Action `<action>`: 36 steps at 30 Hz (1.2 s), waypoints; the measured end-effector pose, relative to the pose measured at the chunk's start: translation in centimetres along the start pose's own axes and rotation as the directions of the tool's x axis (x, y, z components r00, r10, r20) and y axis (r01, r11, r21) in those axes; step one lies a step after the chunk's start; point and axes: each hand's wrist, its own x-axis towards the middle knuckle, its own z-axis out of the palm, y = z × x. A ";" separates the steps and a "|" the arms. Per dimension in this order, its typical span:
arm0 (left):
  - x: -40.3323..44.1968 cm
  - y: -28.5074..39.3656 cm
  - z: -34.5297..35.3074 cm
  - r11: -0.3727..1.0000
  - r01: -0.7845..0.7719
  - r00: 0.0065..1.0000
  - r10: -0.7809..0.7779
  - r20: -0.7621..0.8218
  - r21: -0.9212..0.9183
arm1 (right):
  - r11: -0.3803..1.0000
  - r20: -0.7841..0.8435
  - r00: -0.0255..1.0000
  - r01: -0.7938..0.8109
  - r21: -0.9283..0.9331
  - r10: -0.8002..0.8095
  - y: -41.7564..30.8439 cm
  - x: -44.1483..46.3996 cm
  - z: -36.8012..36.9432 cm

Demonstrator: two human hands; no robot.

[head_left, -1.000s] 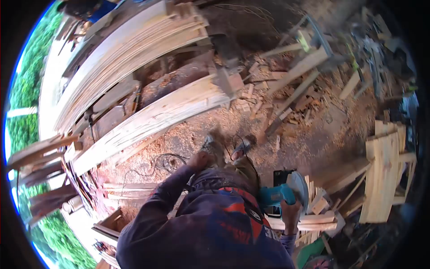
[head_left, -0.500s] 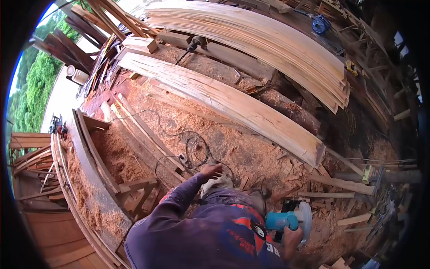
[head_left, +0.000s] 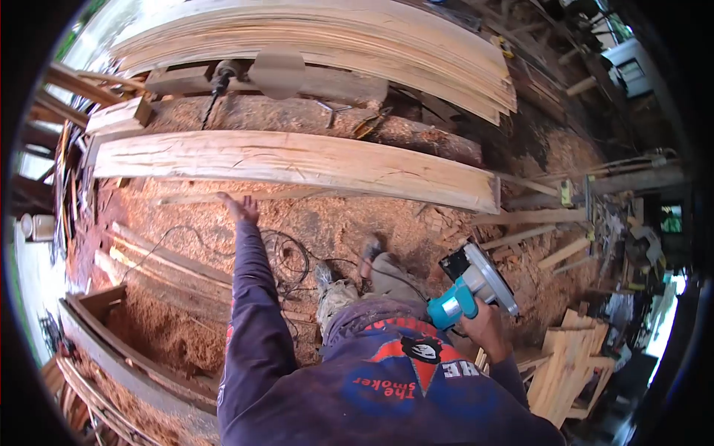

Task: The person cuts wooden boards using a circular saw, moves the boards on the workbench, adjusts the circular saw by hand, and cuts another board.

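Observation:
My right hand [head_left: 485, 325] is wrapped round the handle of a teal circular saw [head_left: 455, 303]. The saw is held up at my right side, with its round grey guard facing right and its base tilted. Out in front and to the left, my left hand [head_left: 242, 208] is stretched out with its fingers apart and nothing in it. It appears near the lower edge of a long pale plank [head_left: 297, 160]; whether they touch I cannot tell. A black cord [head_left: 294, 256] lies coiled by my feet.
A stack of thin boards [head_left: 320, 33] lies at the back. A drill with a long bit [head_left: 222, 78] rests on a sawdust-covered log [head_left: 282, 115]. A wooden trough [head_left: 141, 357] stands left. Cut boards [head_left: 569, 360] and loose strips lie right. Shavings cover the ground.
My left hand has moved from near my lap to stretched forward and left. The saw in my right hand is now further forward and tilted. The view has turned to the right.

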 end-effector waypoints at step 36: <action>8.7 3.4 1.5 0.993 -0.056 0.998 0.056 -0.009 -0.103 | 0.988 -0.067 0.988 -0.134 0.072 0.138 -16.1 16.9 2.0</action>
